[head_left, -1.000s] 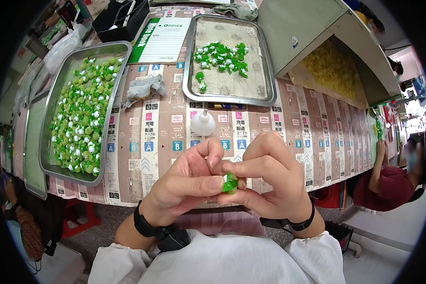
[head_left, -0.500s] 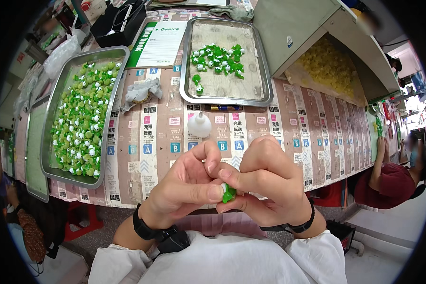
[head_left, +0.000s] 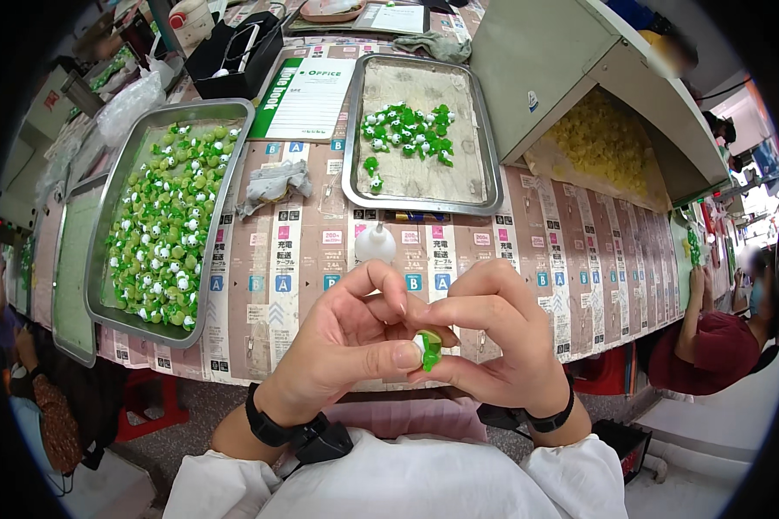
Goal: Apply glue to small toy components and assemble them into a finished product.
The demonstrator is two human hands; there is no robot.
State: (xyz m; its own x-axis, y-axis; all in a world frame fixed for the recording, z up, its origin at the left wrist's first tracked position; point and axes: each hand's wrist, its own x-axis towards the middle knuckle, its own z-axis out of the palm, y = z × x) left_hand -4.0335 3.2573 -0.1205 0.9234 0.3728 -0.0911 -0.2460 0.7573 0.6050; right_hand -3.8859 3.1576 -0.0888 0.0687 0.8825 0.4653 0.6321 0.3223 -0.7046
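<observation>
Between my two hands, above the near table edge, is a small green-and-white toy figure [head_left: 429, 350] with a yellowish-green piece at its top. My left hand [head_left: 342, 342] pinches its white side with thumb and fingers. From the other side my right hand [head_left: 506, 342] grips it, thumb below and fingertips above. The fingers partly hide the figure. Just beyond my hands stands a white squeeze bottle [head_left: 375, 247] with a thin nozzle. Farther back, a metal tray [head_left: 424, 205] lined with cloth bears several green-and-white figures [head_left: 407, 126].
At left, a metal tray [head_left: 143, 330] is full of similar figures with yellowish-green pieces. A crumpled grey cloth [head_left: 273, 183], notebook [head_left: 307, 104] and black box [head_left: 234, 69] lie nearby. Yellow pieces [head_left: 601, 134] are heaped inside a grey open-fronted box [head_left: 550, 65]. A person [head_left: 701, 350] sits at right.
My right hand's curled fingers have straightened somewhat around the figure. The figure has turned, showing its yellowish-green top piece. The whole view has shifted slightly, with the table lower in it.
</observation>
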